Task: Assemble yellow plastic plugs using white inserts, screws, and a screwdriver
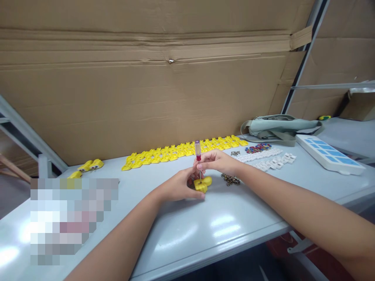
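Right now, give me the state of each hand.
Left hand: closed on the yellow part, pressing it to the table.
Right hand: closed on the screwdriver, upright, tip on the part.

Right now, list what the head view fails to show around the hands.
- Screwdriver tip: too small, sunk into the yellow part.
- Yellow part's near side: covered by the left hand.
- Right hand grip: fingers curl round the shaft.
- Metal pieces: too small to identify.
- Table's left: a pixelated patch.

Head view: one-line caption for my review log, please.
Right hand holds a small screwdriver upright on a yellow part steadied by the left hand on a grey table.
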Available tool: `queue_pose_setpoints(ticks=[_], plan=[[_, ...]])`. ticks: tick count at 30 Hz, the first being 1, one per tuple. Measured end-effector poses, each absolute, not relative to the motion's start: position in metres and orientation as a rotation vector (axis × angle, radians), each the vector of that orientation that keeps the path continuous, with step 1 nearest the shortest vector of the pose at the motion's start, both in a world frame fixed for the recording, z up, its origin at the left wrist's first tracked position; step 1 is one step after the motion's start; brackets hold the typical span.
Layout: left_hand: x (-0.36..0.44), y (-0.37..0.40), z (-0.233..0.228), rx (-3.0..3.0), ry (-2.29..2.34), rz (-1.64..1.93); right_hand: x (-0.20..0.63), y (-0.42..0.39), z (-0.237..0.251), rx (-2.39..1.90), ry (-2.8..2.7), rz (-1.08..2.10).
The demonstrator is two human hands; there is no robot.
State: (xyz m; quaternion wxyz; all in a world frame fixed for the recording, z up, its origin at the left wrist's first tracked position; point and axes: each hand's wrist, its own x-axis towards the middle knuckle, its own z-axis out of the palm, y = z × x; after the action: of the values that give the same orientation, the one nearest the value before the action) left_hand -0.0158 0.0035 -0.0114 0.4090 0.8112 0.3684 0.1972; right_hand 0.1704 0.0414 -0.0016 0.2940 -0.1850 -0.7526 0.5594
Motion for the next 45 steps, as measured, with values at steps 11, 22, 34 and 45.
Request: queue_pose_setpoints(ticks=[11,22,34,45], plan=[[-0.024,0.009,-0.001,2.168,0.932,0.524,0.170,0.048,-0.004,-0.548,-1.838,1.354],[-0.024,0.009,0.001,2.503,0.835,0.517,0.183,0.060,0.005,-0.564,-1.622,1.263],[-0.019,0.009,-0.004,2.295,1.174,0.754,0.180,0.048,0.007,-0.588,-2.171,0.347],[-0.011,0.005,-0.001,1.813,1.136,0.950,0.160,0.032,0.001,-0.513,-2.230,0.109]])
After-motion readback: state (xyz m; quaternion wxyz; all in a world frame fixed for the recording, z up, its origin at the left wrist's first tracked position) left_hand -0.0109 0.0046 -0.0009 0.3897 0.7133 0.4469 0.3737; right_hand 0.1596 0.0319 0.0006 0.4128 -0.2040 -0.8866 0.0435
